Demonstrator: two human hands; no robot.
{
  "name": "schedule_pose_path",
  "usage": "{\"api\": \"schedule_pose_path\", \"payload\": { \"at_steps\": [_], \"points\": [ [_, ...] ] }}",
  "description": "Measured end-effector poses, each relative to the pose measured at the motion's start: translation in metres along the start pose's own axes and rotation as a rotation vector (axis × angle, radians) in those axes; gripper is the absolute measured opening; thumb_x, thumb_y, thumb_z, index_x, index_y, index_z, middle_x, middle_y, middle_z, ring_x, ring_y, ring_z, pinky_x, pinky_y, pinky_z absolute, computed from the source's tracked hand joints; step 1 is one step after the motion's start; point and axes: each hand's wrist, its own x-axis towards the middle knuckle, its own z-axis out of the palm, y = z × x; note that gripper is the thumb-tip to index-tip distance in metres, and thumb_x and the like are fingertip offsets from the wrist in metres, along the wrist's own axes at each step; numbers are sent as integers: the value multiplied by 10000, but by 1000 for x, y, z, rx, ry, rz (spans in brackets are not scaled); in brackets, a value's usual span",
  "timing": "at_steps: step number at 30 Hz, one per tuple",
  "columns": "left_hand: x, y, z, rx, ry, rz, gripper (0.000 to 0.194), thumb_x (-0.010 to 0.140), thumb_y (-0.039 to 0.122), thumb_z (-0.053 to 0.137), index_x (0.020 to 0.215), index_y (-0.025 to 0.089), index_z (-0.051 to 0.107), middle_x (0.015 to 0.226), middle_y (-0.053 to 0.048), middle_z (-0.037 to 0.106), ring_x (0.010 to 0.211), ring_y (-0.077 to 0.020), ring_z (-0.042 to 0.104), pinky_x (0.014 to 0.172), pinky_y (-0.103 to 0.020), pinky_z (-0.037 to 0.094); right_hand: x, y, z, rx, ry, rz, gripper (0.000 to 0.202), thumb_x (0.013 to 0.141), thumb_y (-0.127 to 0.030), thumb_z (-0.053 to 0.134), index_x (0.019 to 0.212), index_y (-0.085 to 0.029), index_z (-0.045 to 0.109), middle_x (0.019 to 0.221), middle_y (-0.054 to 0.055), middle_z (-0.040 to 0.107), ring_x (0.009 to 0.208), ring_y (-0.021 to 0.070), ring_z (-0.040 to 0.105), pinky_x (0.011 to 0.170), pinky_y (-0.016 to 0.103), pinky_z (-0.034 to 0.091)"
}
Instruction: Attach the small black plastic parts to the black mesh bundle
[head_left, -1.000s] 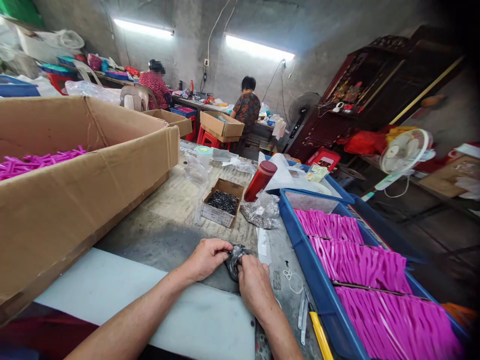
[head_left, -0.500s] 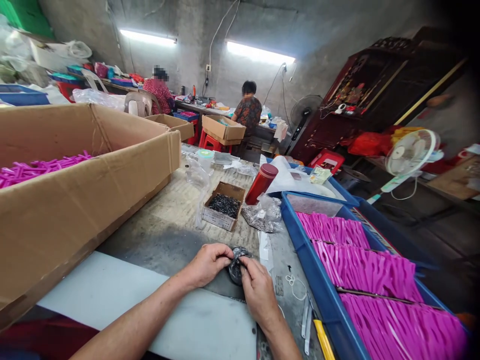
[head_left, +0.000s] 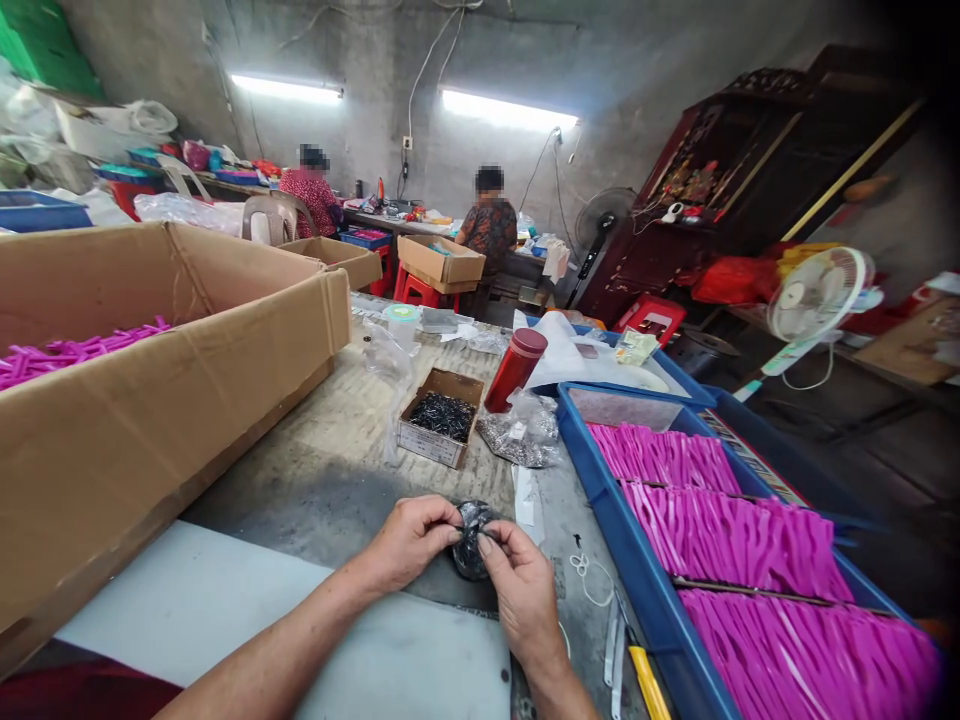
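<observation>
Between my two hands is a small plastic bag [head_left: 470, 553] with dark contents, resting at the near side of the worktable [head_left: 330, 470]. My left hand [head_left: 420, 535] pinches its gathered top from the left, thumb against fingers. From the right, my right hand [head_left: 521, 580] pinches the same top, its thumb on the bag. What exactly lies inside the bag cannot be made out. Just beyond stands a small open cardboard box [head_left: 441, 415] of thin black pieces. Beside that box are a clear bag of small metal parts [head_left: 519, 430] and a red flask [head_left: 515, 368].
A large cardboard box [head_left: 187, 375] with magenta pieces stands at left. Blue trays [head_left: 600, 510] hold rows of magenta strips [head_left: 727, 530] at right. A yellow-handled tool [head_left: 646, 680] and white string [head_left: 591, 580] lie near my right hand. Two people sit working at the back.
Both hands stay on the bag's top, with my fingers shifted slightly and the right hand's fingers a little more raised. The whole view has moved slightly.
</observation>
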Motion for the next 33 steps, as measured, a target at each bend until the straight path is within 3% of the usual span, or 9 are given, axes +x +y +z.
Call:
{"api": "schedule_pose_path", "payload": {
  "at_steps": [4,10,33],
  "points": [
    [0,2,1,-26,-6,57,114,706,145,506,626,129,586,611,-1,555,600,-114,499,570,-193,373,1,-4,4,137,-18,98,200,610,-344,633,646,-155,579,529,-26,524,482,95,433,457,202,368],
    [-1,6,2,-46,-18,97,133,725,135,475,642,134,578,625,-2,545,605,-109,490,579,-191,373,2,7,3,254,-16,160,197,647,-340,615,657,-150,563,507,-49,457,468,75,365,452,188,303],
    [-3,9,5,-67,-30,113,131,721,110,479,656,131,591,626,-7,559,604,-110,506,582,-190,387,0,13,5,211,47,141,217,651,-359,603,637,-147,561,512,-37,444,479,89,360,456,205,297]
  ]
}}
